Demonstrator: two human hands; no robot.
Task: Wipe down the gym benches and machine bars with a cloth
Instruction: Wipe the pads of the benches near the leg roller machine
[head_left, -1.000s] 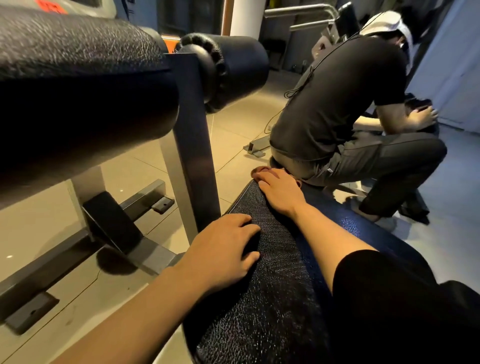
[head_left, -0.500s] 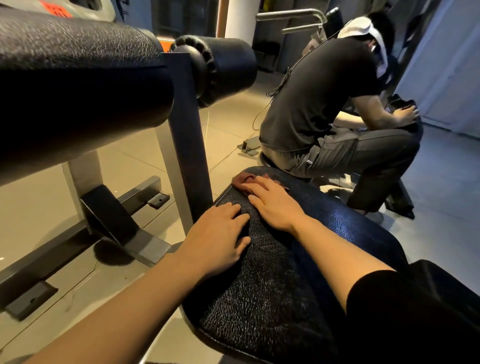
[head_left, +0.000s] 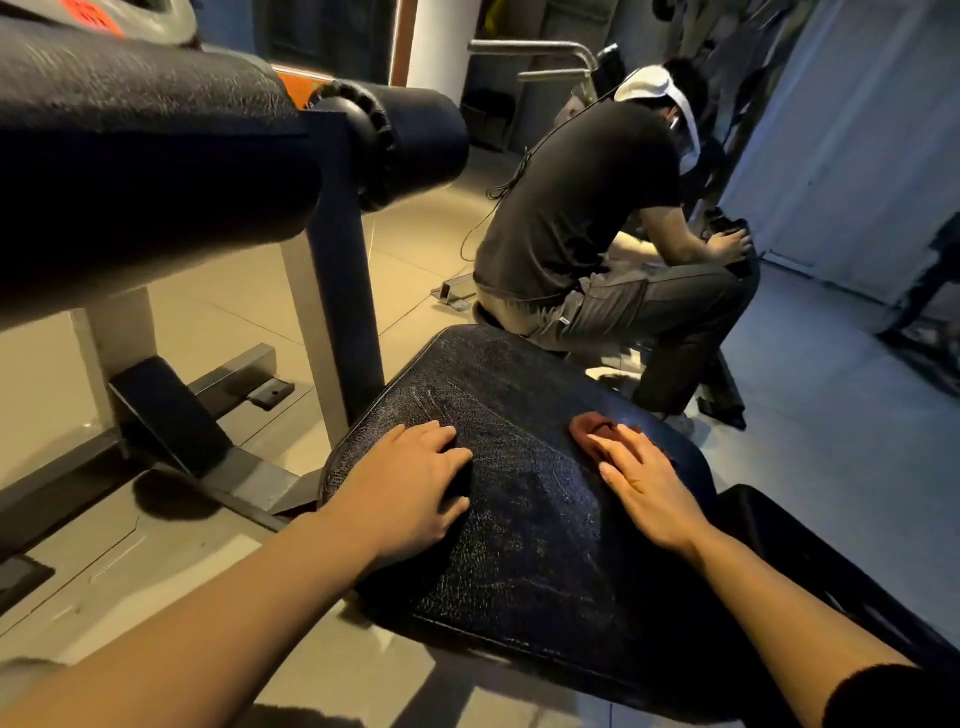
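Mid-wipe on bench pad (head_left: 519, 519): right hand (head_left: 644, 483) flat, fingers straight, pressing red-brown cloth (head_left: 589, 428) near pad's right edge, left hand (head_left: 410, 483) open bracing left edge; roller pads and bars look undone

The cloth (head_left: 592, 434) is a small reddish-brown rag, bunched up flat on the table (head_left: 519, 545), a black padded seat with cracked, scuffed vinyl. It's sitting on the pad's right side, partly covered.

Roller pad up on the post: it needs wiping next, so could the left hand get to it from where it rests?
Probably yes: the left hand lies flat on the bench pad beside the post, with nothing between it and the roller pad. The cloth is under the right hand.
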